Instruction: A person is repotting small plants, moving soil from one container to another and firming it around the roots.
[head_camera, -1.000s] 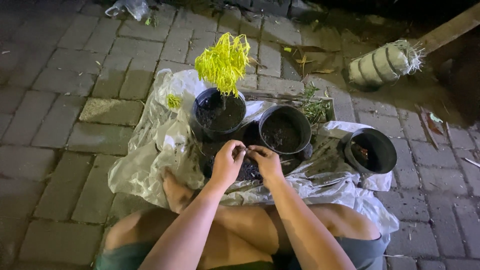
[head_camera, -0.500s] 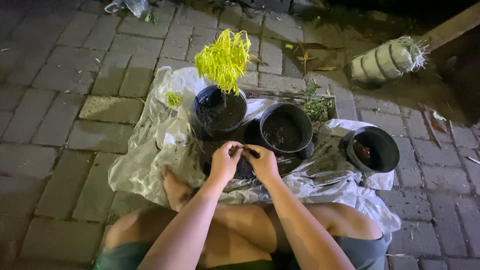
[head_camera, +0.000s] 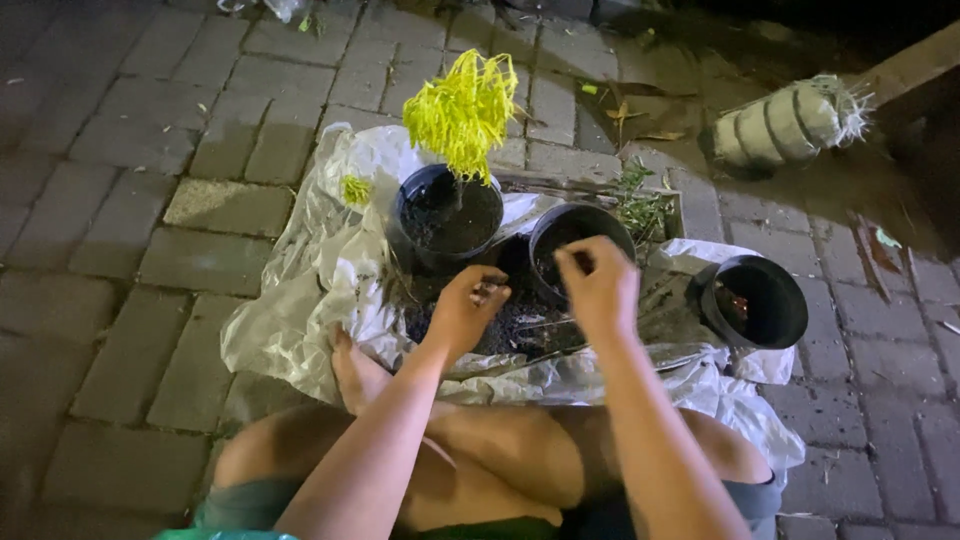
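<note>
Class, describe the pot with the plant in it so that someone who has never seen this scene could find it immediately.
Find the crumpled white plastic sheet spread on the brick paving. At its far left side stands a round black plastic pot, just beyond the left hand. Unlike the two other black pots, it alone holds a bright yellow feathery plant.

Ground at left of frame is being read as paving brick (head_camera: 150, 190): matt, rough, grey, with gritty joints. Sheet (head_camera: 320, 270) at centre is being seen as thin plastic film, whitish, crinkled, glossy where lit. Three pots, left pot (head_camera: 447, 215), middle pot (head_camera: 580, 240) and right pot (head_camera: 755, 300), are being noted as black plastic, smooth, faintly shiny at the rims. Soil (head_camera: 510, 325) on the sheet is appearing dark, crumbly, matt. Bundle (head_camera: 785, 125) at upper right is looking fibrous and rough.
</note>
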